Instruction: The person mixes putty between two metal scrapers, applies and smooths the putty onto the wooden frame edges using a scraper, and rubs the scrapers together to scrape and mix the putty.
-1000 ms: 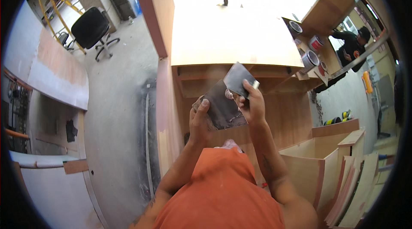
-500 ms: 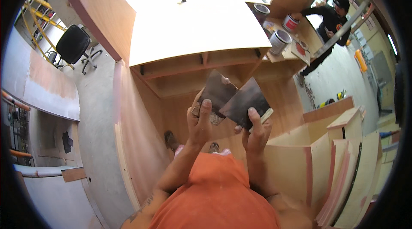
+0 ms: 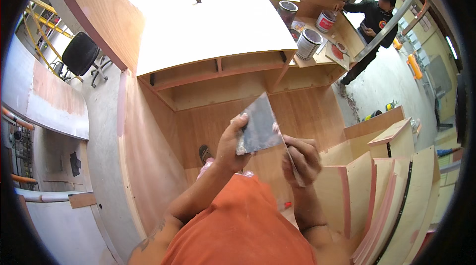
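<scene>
Head view: we recorded a flat grey plate gripped along its left side in the left hand, thumb on the face, pale residue near the lower-left edge. We saw a second thin plate, nearly edge-on, held in the curled fingers of the right hand; we could not tell whether the plates touched. Beyond the hands, we noted a red-and-white labelled can and a nearer grey-white can, its print too small to read.
</scene>
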The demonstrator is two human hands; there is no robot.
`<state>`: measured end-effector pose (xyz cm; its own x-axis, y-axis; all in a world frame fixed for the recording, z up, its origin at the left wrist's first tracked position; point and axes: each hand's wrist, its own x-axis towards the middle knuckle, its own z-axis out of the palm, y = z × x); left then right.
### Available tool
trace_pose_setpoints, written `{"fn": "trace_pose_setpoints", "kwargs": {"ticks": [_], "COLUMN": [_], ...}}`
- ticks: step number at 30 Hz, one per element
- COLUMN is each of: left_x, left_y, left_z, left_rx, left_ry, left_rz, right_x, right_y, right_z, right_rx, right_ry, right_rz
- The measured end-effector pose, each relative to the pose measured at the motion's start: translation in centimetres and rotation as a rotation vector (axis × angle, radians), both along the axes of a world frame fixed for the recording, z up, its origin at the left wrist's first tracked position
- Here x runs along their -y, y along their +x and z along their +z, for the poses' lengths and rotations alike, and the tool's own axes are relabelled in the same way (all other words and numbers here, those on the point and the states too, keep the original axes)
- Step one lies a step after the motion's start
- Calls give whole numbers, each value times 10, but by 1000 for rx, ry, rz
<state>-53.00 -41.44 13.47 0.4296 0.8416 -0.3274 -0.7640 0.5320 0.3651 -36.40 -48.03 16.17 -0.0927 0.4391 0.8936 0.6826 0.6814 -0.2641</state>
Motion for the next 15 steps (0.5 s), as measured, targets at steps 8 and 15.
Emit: {"fn": "trace_pose_setpoints", "kwargs": {"ticks": [8,15], "left_x": [-13,-88], "left_y": [35,41], "left_z": [19,13], "left_rx": [-42,13], "left_ry": [149,164], "left_rz": [-116,-160], "right_x": [-33,-96], "right_y": [30,27], "right_z": [-13,-12], "right_rx": [-45,-94], "right_ry": [-469,-554], "right_rz": [-244,-243]}}
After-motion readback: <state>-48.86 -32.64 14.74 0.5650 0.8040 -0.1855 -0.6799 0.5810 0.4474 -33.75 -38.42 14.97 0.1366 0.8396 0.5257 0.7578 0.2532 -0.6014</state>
